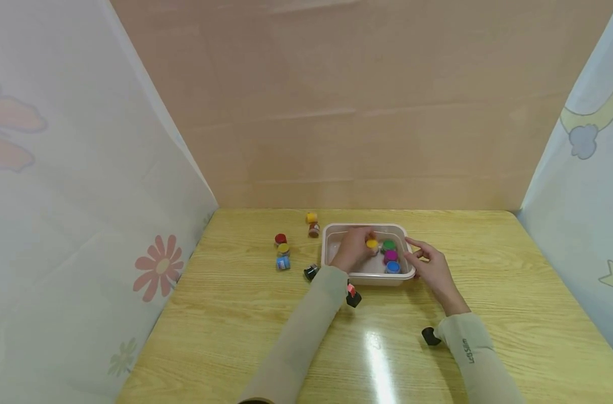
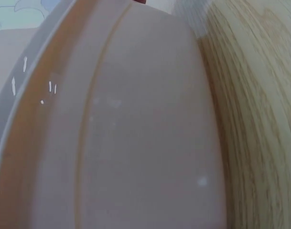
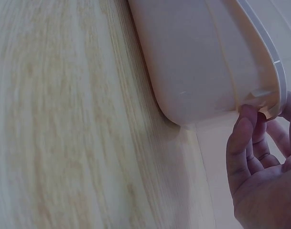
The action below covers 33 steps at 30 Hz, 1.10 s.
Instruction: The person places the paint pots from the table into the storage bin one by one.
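Note:
A pale plastic bin (image 1: 372, 276) stands on the table; green (image 1: 388, 246), purple (image 1: 390, 256) and blue-lidded (image 1: 392, 267) jars line its right part. Inside it, my left hand (image 1: 355, 247) has its fingers on a yellow-lidded jar (image 1: 372, 244). The left wrist view shows only the bin's side wall (image 2: 145, 119), the hand hidden. With fingers curled at the rim, my right hand (image 1: 431, 270) grips the bin's right end; the right wrist view has this hand (image 3: 264, 176) at the corner of the bin (image 3: 198, 62).
Left of the bin lie a red-lidded jar (image 1: 280, 239), a yellow-lidded one (image 1: 283, 249), a light blue one (image 1: 283, 262), an orange one (image 1: 312, 217) and a brown-red one (image 1: 313, 230). A dark jar (image 1: 311, 272) is beside the left forearm. Papered walls surround the table.

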Motion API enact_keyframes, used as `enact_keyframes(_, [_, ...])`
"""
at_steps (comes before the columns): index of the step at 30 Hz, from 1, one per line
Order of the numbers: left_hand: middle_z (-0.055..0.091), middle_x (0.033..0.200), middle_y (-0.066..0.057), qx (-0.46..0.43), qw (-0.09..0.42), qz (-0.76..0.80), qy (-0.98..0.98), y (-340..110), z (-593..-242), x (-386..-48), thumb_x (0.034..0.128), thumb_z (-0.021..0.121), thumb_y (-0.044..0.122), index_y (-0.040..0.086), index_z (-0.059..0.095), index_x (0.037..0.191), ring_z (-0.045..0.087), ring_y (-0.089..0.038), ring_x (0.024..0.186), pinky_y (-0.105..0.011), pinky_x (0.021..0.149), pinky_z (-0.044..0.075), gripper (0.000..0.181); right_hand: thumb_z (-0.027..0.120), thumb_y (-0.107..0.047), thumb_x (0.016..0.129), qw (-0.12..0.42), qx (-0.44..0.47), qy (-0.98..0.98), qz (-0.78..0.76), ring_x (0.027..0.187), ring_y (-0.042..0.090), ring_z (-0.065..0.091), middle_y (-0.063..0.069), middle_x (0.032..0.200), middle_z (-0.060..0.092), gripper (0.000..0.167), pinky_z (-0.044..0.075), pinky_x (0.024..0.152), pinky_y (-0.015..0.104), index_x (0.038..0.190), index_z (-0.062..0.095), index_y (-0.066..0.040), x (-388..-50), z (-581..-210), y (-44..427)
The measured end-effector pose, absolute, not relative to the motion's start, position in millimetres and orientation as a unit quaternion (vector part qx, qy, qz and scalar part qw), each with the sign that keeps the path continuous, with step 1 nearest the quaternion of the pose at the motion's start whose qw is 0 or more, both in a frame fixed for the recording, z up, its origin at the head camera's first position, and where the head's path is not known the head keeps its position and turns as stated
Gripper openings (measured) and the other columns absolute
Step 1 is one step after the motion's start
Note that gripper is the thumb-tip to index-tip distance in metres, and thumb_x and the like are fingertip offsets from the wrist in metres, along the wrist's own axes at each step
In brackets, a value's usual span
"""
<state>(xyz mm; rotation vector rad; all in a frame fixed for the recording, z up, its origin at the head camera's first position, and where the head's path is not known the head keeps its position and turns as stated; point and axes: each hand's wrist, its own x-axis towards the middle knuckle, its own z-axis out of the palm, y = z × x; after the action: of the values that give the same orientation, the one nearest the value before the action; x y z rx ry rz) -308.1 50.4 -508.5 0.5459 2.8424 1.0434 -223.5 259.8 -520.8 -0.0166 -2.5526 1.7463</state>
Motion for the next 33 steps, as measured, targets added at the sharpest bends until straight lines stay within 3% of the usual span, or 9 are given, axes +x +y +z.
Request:
enact_keyframes(8, [0.073,0.115,0.0,0.189,0.04,0.315,0.929,52.4,-506.3,-309.4,0.0911,0.078,0.004,0.015,0.072,0.118,0.062,-0.01,0.098,-0.023,0.094,0.054,0.029,0.064,-0.029,0.104,0.021,-0.008,-0.827,0.562,0.069,0.008,0.057,0.007,0.096,0.057,0.057,0.059,0.059,0.028,0.155,0.047,-0.008,-224.0,-519.2,260.0])
enact_keyframes(17, [0.071,0.112,0.001,0.198,0.047,0.332,0.921,50.3,-508.7,-310.7,0.0926,0.076,0.004,0.015,0.071,0.12,0.06,-0.009,0.097,-0.023,0.092,0.054,0.031,0.062,-0.014,0.104,0.009,-0.009,-0.823,0.569,0.067,0.009,0.056,0.012,0.095,0.058,0.053,0.06,0.058,0.032,0.153,0.046,0.001,-224.2,-512.6,257.9])
enact_keyframes(27, [0.071,0.119,-0.001,0.205,0.062,0.357,0.909,43.8,-505.4,-309.8,0.0917,0.076,0.003,0.015,0.07,0.126,0.064,-0.013,0.107,-0.025,0.091,0.055,0.037,0.064,-0.025,0.105,0.019,-0.013,-0.825,0.565,0.066,0.007,0.057,0.007,0.096,0.056,0.056,0.057,0.057,0.025,0.155,0.047,-0.007,-226.1,-518.2,257.8])
enact_keyframes(33, [0.071,0.119,-0.001,0.212,0.057,0.369,0.903,33.1,-493.7,-308.8,0.0967,0.073,0.01,0.015,0.068,0.127,0.066,-0.012,0.105,-0.024,0.088,0.056,0.031,0.064,-0.019,0.104,0.017,-0.015,-0.823,0.568,0.066,0.008,0.056,0.009,0.094,0.058,0.054,0.058,0.057,0.029,0.153,0.048,-0.003,-225.0,-514.9,258.1])
